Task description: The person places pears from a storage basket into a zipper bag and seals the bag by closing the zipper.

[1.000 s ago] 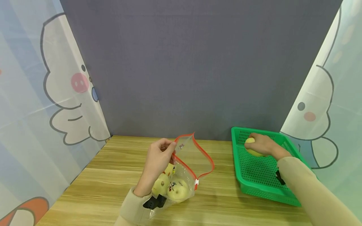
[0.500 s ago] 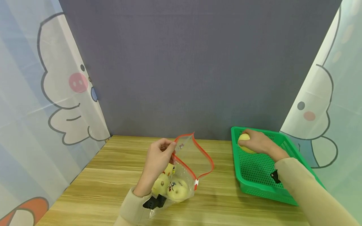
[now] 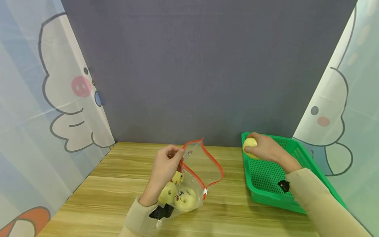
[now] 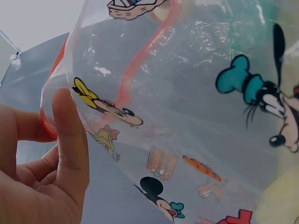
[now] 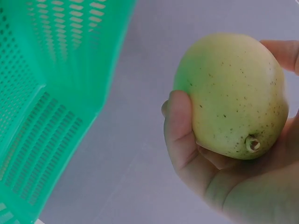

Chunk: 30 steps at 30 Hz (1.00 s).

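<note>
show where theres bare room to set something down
Free: the wooden table left of the left hand, and the strip between the zip bag and the green basket. The basket's visible floor is bare too. Crowded: where the left hand pinches the bag above the bagged fruits, and at the basket's far left corner, where the right hand holds a fruit.

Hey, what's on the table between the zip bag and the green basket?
Nothing. The head view shows just a bare strip of wooden tabletop between the zip bag and the green basket.
</note>
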Tool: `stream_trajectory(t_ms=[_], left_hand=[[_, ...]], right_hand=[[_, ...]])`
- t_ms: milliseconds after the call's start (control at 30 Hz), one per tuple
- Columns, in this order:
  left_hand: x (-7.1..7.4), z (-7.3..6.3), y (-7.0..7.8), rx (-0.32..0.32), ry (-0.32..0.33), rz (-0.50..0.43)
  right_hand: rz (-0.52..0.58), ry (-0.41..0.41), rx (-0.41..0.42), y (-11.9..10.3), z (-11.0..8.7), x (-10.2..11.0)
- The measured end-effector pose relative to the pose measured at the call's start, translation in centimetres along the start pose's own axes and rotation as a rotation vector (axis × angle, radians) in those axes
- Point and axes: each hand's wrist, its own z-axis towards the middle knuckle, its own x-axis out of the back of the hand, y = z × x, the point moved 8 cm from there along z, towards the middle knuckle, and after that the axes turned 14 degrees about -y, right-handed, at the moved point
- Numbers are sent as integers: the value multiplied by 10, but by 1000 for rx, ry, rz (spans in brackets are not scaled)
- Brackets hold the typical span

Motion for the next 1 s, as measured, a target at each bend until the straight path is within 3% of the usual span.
stream_trajectory(t_ms=[1000], left_hand=[[0,-1,1,-1,6,7]], right_hand=[[106,140,189,-67,-33,-5]])
